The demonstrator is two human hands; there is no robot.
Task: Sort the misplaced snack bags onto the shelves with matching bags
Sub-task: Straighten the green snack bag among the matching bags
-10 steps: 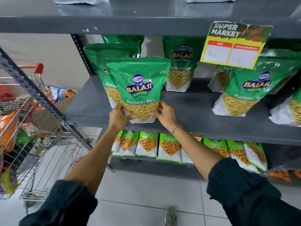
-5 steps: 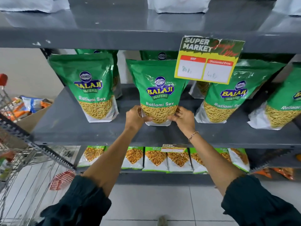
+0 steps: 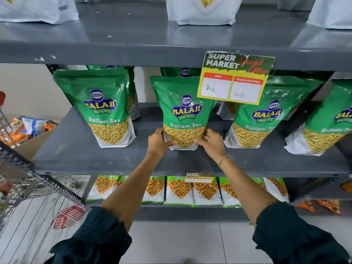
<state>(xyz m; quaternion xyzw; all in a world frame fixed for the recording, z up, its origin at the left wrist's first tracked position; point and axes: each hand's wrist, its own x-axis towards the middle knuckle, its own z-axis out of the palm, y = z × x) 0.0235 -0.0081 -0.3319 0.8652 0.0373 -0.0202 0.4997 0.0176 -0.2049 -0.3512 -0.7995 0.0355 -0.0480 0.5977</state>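
Observation:
A green Ratlami Sev bag (image 3: 183,111) stands upright on the grey middle shelf (image 3: 80,149). My left hand (image 3: 157,142) grips its lower left corner and my right hand (image 3: 211,142) grips its lower right corner. Matching green Ratlami Sev bags stand on the same shelf: one to the left (image 3: 106,107), two to the right (image 3: 266,119) (image 3: 327,126), more behind. A yellow price card (image 3: 235,79) hangs from the shelf above and covers the held bag's top right corner.
White bags (image 3: 202,10) line the top shelf. Smaller green-and-white snack bags (image 3: 179,189) fill the lower shelf. A wire shopping cart (image 3: 24,189) stands at the left, next to a cardboard box of mixed snack bags (image 3: 32,128). A slanted metal brace (image 3: 43,180) crosses the lower left.
Both hands have carried the bag rightward from in front of the left bags and set it upright in the shelf's middle gap. The camera has shifted right and closer.

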